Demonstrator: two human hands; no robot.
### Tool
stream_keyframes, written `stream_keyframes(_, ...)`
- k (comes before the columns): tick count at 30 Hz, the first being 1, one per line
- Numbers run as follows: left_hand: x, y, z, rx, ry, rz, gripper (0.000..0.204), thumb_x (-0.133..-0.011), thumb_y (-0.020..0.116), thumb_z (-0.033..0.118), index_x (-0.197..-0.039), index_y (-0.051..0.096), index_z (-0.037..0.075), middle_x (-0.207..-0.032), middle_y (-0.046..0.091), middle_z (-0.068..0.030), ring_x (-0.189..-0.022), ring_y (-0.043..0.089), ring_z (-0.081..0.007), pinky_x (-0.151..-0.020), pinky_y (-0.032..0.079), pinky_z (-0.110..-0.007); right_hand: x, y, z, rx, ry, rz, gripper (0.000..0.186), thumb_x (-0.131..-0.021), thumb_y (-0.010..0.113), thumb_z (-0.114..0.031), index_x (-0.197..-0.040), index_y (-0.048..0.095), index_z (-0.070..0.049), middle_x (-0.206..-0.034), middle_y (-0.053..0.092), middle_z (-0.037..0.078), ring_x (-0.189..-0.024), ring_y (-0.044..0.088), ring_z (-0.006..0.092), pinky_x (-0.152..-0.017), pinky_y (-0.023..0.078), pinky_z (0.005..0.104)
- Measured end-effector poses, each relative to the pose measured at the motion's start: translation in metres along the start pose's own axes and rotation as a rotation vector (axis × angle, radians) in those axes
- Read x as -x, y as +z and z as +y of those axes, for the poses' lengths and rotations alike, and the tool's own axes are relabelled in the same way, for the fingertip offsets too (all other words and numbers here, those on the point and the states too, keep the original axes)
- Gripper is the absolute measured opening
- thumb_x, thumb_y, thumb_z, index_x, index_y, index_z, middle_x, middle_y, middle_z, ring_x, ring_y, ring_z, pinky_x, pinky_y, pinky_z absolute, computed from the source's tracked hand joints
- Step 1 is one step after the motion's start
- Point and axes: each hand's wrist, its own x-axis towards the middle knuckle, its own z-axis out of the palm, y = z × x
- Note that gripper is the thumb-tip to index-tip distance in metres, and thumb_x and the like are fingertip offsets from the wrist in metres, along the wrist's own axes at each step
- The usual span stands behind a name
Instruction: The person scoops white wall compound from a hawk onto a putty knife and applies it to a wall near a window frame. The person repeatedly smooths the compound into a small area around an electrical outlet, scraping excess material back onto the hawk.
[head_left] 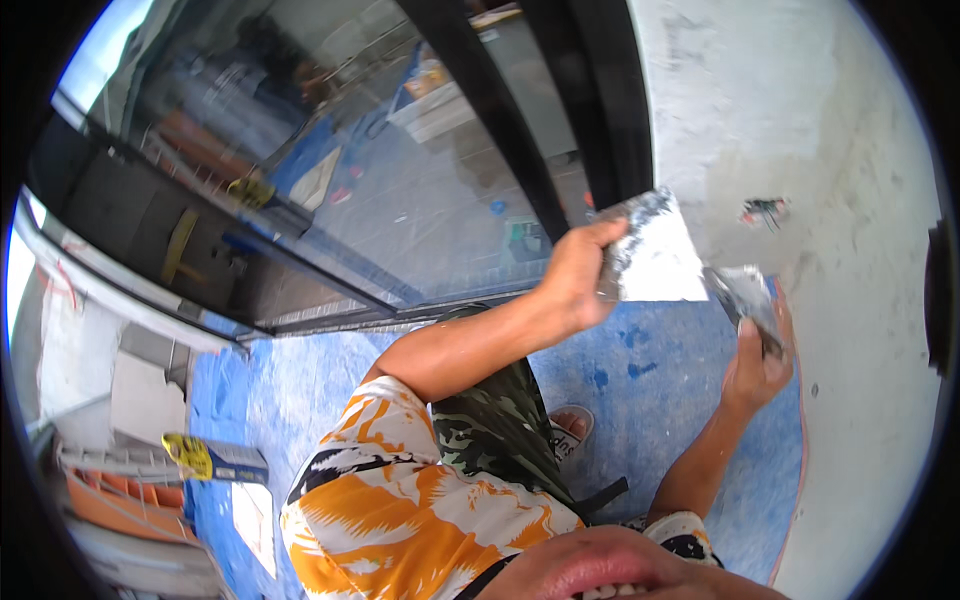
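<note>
My left hand [580, 275] is closed on the edge of a flat, shiny metal plate [665, 255], smeared with grey along its near side. In my right hand [762, 365] is a putty knife [745, 292], its blade coated with grey-white material. The blade's tip sits close to the plate's right edge; whether they touch I cannot tell. Both tools are in front of the plastered wall [745, 80], which is patchy white and grey.
Several wires stick out of the wall at an outlet hole [765, 211]. A black-framed glass door [450, 220] stands left of the wall. Blue sheeting [640, 420] covers the floor. At the left are a blue and yellow box [225, 462] and an orange-sided ladder [130, 505].
</note>
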Motion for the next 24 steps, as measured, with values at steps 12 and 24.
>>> stream_keyframes(12, 0.012, 0.02, -0.008, -0.731, 0.527, -0.385, 0.02, -0.098, 0.05, 0.015, -0.097, 0.062, -0.001, -0.086, 0.061, -0.0011, -0.081, 0.049, -0.0064, -0.074, 0.043, -0.027, -0.051, 0.018, -0.092, 0.829, -0.63, -0.693, 0.036, -0.071, 0.054, -0.002, -0.102, 0.072, -0.006, -0.095, 0.067, 0.01, -0.094, 0.062, 0.0311, -0.084, 0.049, 0.0438)
stream_keyframes(24, -0.007, 0.027, -0.008, -0.346, 0.215, -0.06, 0.028, -0.099, 0.046, 0.013, -0.118, 0.056, -0.004, -0.106, 0.066, -0.0126, -0.089, 0.068, -0.0222, -0.079, 0.056, -0.034, -0.013, 0.01, -0.059, 0.231, -0.376, -0.264, 0.048, -0.078, 0.056, 0.009, -0.119, 0.068, -0.013, -0.11, 0.064, 0.014, -0.103, 0.06, 0.0322, -0.082, 0.052, 0.0388)
